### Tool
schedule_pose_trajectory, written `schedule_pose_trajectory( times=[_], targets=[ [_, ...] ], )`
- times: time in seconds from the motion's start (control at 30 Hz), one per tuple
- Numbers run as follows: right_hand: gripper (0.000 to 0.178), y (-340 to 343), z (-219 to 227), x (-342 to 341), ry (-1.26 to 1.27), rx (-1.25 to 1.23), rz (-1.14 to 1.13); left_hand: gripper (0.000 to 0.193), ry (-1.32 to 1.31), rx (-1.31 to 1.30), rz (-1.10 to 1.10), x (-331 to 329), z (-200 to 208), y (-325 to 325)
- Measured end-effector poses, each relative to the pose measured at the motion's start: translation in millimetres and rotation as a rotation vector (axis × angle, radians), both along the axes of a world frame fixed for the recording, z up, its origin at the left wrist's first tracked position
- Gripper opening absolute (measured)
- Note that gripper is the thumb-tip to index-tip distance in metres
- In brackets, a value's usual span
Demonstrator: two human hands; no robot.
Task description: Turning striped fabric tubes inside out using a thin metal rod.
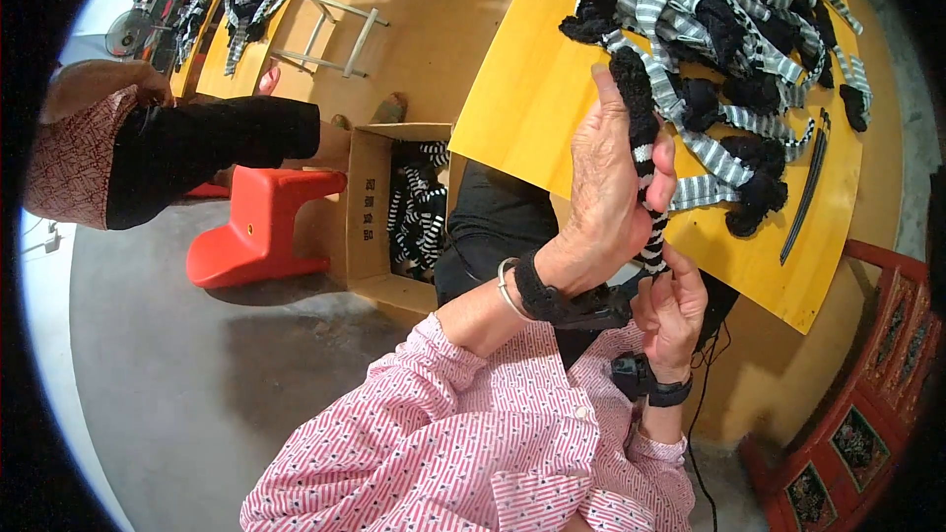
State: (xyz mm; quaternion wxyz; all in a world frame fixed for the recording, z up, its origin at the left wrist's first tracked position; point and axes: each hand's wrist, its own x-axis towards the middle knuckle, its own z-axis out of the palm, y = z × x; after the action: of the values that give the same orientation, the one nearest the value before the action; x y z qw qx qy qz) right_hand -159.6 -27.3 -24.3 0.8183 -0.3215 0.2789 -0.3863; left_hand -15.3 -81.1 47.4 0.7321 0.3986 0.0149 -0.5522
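Observation:
Between my hands is a narrow black-and-white striped knitted tube (646,160), sock-like, with a fuzzy black upper end. My left hand (596,187) is wrapped round its middle, with the thumb up along the black part and fingertips showing on the far side. Lower down, my right hand (673,310) pinches the striped lower end between thumb and fingers. Just beyond, on the yellow table (522,69), lies a heap of grey-and-white striped knitted pieces (705,25) with fuzzy black ends.
Thin black rods (810,187) lie on the table's right side. Left of my legs stands a cardboard box (365,217) holding striped pieces, beside a red plastic chair (261,222). Another person's dark sleeve (222,143) reaches in at left. A carved red wooden chair (857,433) is at right.

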Motion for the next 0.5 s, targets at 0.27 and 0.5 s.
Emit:
schedule_pose_trajectory(
  times=[0.27, 0.5],
  targets=[
    [0.032, -4.5, -7.9, -2.3, -0.036, -0.087, 0.004, 0.038, -0.001, -0.082, -0.075, -5.6, -5.8, 7.0],
    [0.032, -7.9, -5.6, -3.3, -0.028, -0.071, -0.003, 0.03, 0.025, -0.069, -0.116, -10.0, -8.1, 9.1]
  ],
)
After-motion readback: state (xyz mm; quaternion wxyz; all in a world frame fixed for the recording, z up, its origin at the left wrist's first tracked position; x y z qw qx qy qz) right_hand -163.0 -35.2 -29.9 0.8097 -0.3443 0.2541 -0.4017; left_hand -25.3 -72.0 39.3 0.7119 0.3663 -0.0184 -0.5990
